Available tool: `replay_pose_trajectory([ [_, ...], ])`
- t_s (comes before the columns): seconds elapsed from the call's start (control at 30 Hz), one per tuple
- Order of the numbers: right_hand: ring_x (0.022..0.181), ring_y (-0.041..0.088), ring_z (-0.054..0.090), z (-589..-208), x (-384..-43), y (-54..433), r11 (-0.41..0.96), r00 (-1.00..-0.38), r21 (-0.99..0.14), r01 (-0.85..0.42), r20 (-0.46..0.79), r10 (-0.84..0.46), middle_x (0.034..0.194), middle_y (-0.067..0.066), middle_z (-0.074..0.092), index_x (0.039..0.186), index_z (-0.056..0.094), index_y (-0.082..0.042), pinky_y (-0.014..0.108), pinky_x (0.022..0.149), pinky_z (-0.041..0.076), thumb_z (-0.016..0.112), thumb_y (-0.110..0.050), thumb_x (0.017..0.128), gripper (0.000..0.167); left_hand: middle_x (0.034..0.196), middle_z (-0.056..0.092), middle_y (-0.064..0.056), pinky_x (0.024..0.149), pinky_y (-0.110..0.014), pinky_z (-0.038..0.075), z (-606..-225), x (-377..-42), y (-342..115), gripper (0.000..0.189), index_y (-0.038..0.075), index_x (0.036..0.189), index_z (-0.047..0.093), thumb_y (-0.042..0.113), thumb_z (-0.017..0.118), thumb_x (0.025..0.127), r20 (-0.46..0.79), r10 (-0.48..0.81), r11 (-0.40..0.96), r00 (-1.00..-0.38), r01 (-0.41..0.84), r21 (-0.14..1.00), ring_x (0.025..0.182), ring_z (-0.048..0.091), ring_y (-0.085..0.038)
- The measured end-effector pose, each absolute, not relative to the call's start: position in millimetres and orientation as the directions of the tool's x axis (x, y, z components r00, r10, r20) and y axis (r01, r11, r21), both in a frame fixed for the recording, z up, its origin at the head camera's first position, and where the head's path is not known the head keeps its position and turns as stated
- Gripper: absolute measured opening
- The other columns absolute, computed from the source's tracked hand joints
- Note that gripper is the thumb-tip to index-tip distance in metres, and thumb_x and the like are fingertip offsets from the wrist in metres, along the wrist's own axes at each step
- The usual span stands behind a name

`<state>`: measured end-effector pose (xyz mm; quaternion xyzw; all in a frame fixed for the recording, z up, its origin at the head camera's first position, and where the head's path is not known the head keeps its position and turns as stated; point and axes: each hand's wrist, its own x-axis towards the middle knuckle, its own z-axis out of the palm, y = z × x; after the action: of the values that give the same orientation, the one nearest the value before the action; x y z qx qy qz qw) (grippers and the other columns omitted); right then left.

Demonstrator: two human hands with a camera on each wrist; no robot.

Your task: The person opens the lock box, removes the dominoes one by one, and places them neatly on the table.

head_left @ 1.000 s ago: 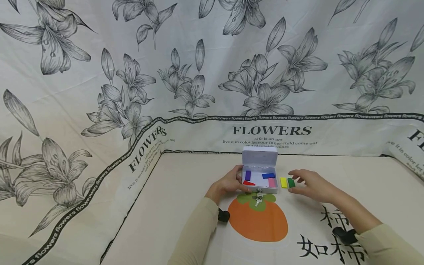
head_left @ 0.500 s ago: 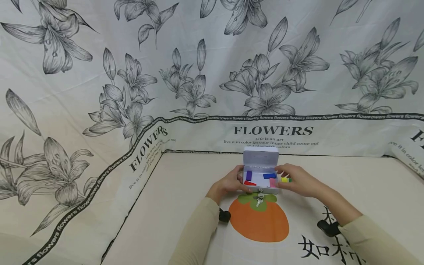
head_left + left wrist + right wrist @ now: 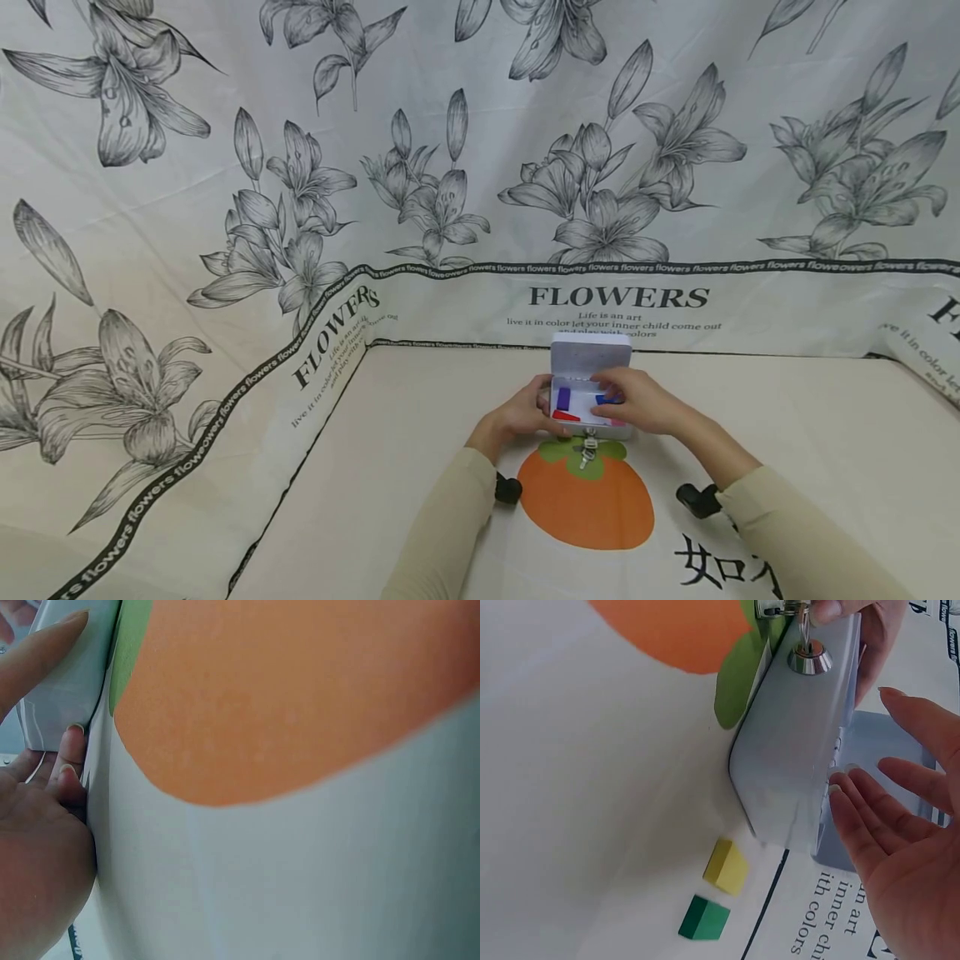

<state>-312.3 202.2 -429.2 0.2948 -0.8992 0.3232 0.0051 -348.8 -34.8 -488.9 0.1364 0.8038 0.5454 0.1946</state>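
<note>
A small white metal box stands on the tablecloth with its lid raised. My left hand grips its left end, the thumb lying along the front wall in the left wrist view. Inside are a purple block, a red block, a blue block and a partly covered pink block. Over the right half hovers my right hand, fingertips dipping inside near the blue block, nothing visibly held. Outside the box, a yellow block and a green block lie on the cloth; in the head view my right hand hides them.
Keys hang from the lock on the box's front. An orange persimmon print marks the cloth before it. Behind stands a flower-patterned fabric wall. Each wrist carries a black device.
From beside the yellow and green blocks, my right hand has moved left, past the box's right edge and over its inside. My left hand keeps its grip on the box.
</note>
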Motion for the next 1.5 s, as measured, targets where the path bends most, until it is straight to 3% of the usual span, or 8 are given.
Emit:
replay_pose_trajectory([
  [0.33, 0.094, 0.038, 0.067, -437, -322, 186, 0.598, -0.811, -0.582, -0.551, 0.206, -0.547, 0.11, 0.027, 0.066, 0.122, 0.062, 0.013, 0.051, 0.083, 0.055, 0.08, -0.014, 0.088, 0.047, 0.098, 0.059, -0.006, 0.083, -0.029, 0.044, -491, -350, -34, 0.096, 0.019, 0.151, 0.038, 0.003, 0.091, 0.073, -0.152, 0.452, 0.345, -0.879, 0.014, 0.939, 0.088, 0.055, -0.016],
  [0.77, 0.083, 0.021, 0.066, -449, -332, 172, 0.627, -0.834, -0.6, -0.497, 0.129, -0.536, 0.104, 0.022, 0.068, 0.122, 0.062, 0.011, 0.041, 0.078, 0.056, 0.08, -0.013, 0.086, 0.047, 0.088, 0.054, -0.002, 0.072, -0.026, 0.042, -488, -349, -35, 0.097, 0.017, 0.152, 0.038, -0.001, 0.09, 0.072, -0.147, 0.458, 0.323, -0.877, 0.01, 0.946, 0.08, 0.05, -0.014],
  [1.27, 0.085, 0.021, 0.062, -455, -338, 164, 0.692, -0.872, -0.579, -0.431, 0.072, -0.483, 0.095, 0.014, 0.068, 0.123, 0.064, 0.009, 0.042, 0.081, 0.054, 0.083, -0.011, 0.082, 0.049, 0.09, 0.057, -0.004, 0.073, -0.028, 0.043, -489, -350, -36, 0.097, 0.018, 0.152, 0.039, 0.0, 0.091, 0.072, -0.152, 0.455, 0.32, -0.878, 0.001, 0.947, 0.08, 0.051, -0.015],
  [1.5, 0.08, 0.019, 0.059, -456, -339, 160, 0.686, -0.866, -0.577, -0.444, 0.08, -0.493, 0.092, 0.013, 0.067, 0.125, 0.062, 0.01, 0.037, 0.076, 0.052, 0.083, -0.008, 0.082, 0.051, 0.091, 0.058, -0.005, 0.072, -0.027, 0.043, -490, -350, -36, 0.097, 0.018, 0.152, 0.039, -0.001, 0.09, 0.072, -0.149, 0.46, 0.313, -0.875, 0.003, 0.95, 0.079, 0.052, -0.015],
])
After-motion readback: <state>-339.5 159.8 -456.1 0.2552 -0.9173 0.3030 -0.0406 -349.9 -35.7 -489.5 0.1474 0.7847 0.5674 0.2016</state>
